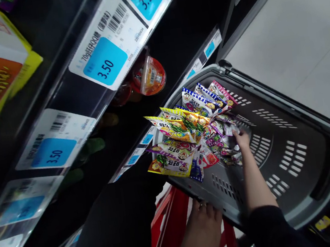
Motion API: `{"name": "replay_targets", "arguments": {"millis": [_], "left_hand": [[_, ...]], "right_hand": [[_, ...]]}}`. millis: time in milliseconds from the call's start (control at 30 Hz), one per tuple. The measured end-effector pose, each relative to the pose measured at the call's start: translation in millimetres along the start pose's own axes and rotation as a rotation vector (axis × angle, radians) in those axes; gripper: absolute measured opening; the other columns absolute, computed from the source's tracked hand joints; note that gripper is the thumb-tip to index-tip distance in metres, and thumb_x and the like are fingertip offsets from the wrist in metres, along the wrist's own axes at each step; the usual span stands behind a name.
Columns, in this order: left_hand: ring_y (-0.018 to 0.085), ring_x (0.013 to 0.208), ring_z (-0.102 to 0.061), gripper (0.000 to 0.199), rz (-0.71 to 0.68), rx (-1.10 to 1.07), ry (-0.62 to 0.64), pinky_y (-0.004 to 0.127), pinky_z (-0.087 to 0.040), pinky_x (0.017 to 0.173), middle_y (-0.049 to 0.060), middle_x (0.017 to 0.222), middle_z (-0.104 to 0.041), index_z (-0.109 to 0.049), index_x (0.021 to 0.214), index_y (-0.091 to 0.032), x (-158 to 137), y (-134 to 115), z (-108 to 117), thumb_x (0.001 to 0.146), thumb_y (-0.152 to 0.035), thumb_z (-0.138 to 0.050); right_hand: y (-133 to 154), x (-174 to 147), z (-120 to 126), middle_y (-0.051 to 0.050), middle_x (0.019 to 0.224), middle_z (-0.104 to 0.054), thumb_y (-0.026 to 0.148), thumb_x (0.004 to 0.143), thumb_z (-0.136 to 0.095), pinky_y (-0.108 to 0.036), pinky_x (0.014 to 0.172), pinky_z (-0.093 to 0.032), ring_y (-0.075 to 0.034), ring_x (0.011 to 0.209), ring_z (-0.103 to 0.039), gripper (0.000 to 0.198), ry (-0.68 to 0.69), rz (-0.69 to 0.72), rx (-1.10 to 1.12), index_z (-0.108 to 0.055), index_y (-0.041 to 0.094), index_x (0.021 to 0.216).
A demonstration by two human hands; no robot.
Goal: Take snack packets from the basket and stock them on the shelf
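Note:
A grey shopping basket (279, 157) with slotted sides lies tilted in front of me. My right hand (242, 138) reaches into it, fingers closed on the end of small purple gummy candy packets (220, 138). Yellow gummy candy packets (177, 126) stand in a row beside them. Blue-striped packets (200, 100) and a pink packet (221, 91) lie towards the upper rim. My left hand (205, 223), a ring on one finger, is at the basket's lower rim with its fingers bent against it; the fingertips are hidden.
Dark shelves with price labels (105, 62) run along the left. A jelly cup (152, 76) sits on a lower shelf. Below the basket is a red object (169, 224). A dark-clothed leg (114, 223) fills the lower middle. Pale floor tiles (302, 36) show at upper right.

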State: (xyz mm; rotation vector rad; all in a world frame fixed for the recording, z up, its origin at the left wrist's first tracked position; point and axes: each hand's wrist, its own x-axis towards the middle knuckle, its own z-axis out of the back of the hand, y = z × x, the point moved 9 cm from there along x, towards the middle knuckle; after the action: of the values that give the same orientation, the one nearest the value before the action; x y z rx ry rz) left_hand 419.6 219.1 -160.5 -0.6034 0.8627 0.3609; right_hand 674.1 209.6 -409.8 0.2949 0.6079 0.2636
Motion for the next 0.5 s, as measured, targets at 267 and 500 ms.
{"name": "replay_targets", "arguments": {"millis": [267,500], "left_hand": [[0.028,0.104,-0.050,0.037,0.015,0.000,0.063,0.048,-0.030,0.091,0.016,0.109,-0.059,-0.049,0.118,-0.013,6,0,-6,0.083,-0.022,-0.037],[0.027,0.103,-0.051,0.034,0.016,0.002,0.085,0.048,-0.029,0.091,0.016,0.108,-0.060,-0.054,0.112,-0.013,6,2,-8,0.083,-0.019,-0.036]], "right_hand": [[64,-26,-10,-0.016,0.093,-0.064,0.040,0.067,-0.054,-0.034,0.077,-0.039,-0.025,0.084,-0.058,0.043,-0.129,0.064,0.279,-0.059,0.009,0.098],[43,-4,-30,-0.012,0.085,-0.065,0.042,0.074,-0.040,-0.032,0.075,-0.040,-0.023,0.081,-0.057,0.042,-0.153,-0.033,0.288,-0.061,0.009,0.088]]}}
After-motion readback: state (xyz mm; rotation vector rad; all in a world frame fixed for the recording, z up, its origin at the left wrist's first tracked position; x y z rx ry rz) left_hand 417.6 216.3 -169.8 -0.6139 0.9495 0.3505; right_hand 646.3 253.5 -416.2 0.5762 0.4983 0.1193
